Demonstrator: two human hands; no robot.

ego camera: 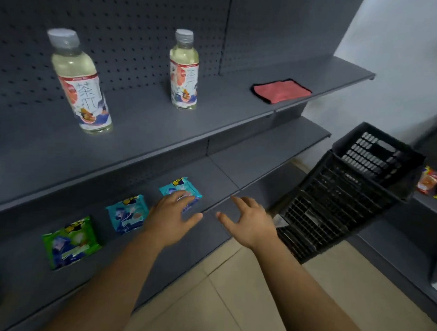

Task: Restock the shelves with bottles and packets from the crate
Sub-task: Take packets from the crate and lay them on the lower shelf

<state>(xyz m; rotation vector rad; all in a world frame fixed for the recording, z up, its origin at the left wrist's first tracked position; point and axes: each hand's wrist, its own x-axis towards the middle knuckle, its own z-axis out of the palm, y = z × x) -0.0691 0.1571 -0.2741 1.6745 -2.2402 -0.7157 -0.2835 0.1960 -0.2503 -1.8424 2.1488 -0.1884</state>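
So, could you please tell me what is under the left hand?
A blue packet on the lower shelf. The left hand covers its near part, so contact cannot be judged.

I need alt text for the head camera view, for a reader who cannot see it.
Two open hands, left hand and right hand, reach over a grey lower shelf holding snack packets; the left touches a blue packet. Two bottles and a pink cloth sit on the shelf above, a black crate at right.

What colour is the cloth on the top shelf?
The cloth is pinkish-red with a dark edge, seen in the head view.
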